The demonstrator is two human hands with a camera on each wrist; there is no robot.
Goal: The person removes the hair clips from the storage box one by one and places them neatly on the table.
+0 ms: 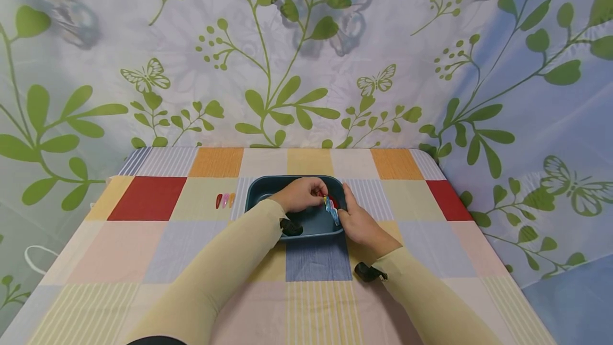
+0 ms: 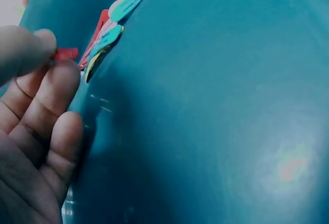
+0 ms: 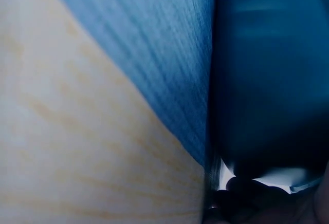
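Observation:
A dark teal plastic tray (image 1: 313,225) sits on the table. Inside it, my left hand (image 1: 301,194) pinches a small red hair clip (image 2: 67,53) between thumb and fingertips; only its end shows. Several snap hair clips (image 2: 105,41) in red, pink, blue-green and yellow lie bunched in the tray just beyond those fingers. My right hand (image 1: 361,228) holds the tray's right side, thumb at the rim and fingers along the outer wall. In the right wrist view, its fingers (image 3: 257,196) appear dark and partly cut off beside the tray.
Left of the tray, a red clip (image 1: 218,200), a pink clip (image 1: 226,199) and an orange clip (image 1: 232,199) lie in a row on the patchwork tablecloth (image 1: 201,193). A leaf-patterned curtain (image 1: 268,68) hangs behind the table. A white loop (image 1: 35,260) shows at the left edge.

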